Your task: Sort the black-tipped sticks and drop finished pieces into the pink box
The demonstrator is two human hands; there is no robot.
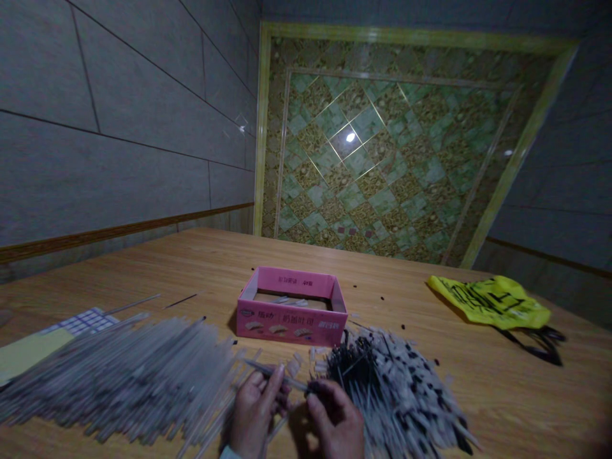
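Near the front edge of the table, my left hand pinches a thin, pen-like stick between thumb and fingers. The stick slants down to the right, and my right hand has its fingers closed at its dark right end. To the left lies a wide heap of clear, thin tubes. Against the right hand's side is a pile of dark-tipped sticks and small pale and black pieces. Just beyond both hands stands an open pink box with a few pale pieces inside.
A yellow bag with dark straps lies at the right of the wooden table. A checkered cloth and pale yellow sheet are at the far left. Small black bits are scattered around the box.
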